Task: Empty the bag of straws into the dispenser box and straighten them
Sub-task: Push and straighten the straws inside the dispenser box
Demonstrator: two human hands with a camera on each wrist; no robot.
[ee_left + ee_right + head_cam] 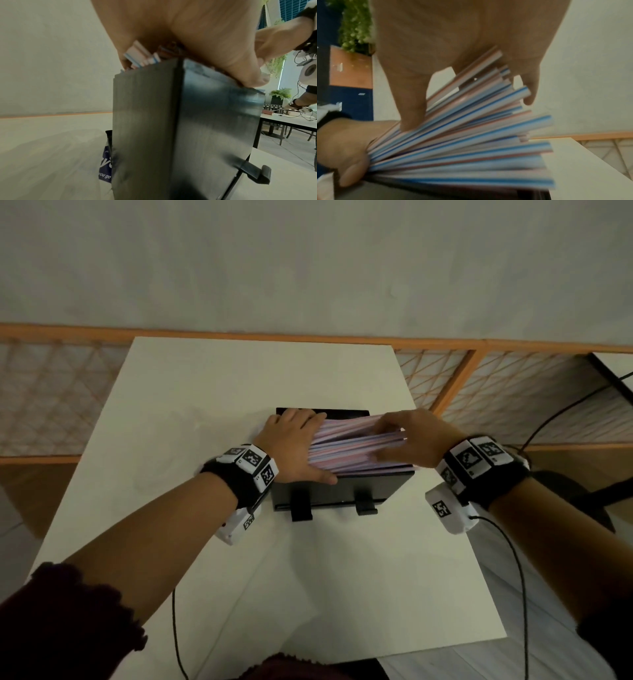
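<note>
A black dispenser box (337, 491) stands on the white worktop (191, 392), near its right side. The box is full of straws (356, 446), white with blue and pink stripes. They lie across the box from left to right, but they are not parallel: at the right end they spread out like a fan, and the far ones are tilted up above the rim.

The left hand (294, 446) lies at the left end of the straws. Its fingers are quite straight and rest over the straw ends, and the thumb lies along the near rim of the box. This grip is released: the hand presses flat against the bundle and does not grasp it. In the left wrist view the straw ends (140, 56) show just under the palm, above the left wall of the box (145, 121).

The right hand (416, 438) is at the right end. Its fingers are curled over the top of the straws and the thumb is at the near side, so its grip is grasping part of the bundle. In the right wrist view the thumb (412, 102) presses on the fanned straws (471, 142).

Behind the box, low on the worktop, a blue printed package (105, 162) is partly visible; what it is I cannot tell.
</note>
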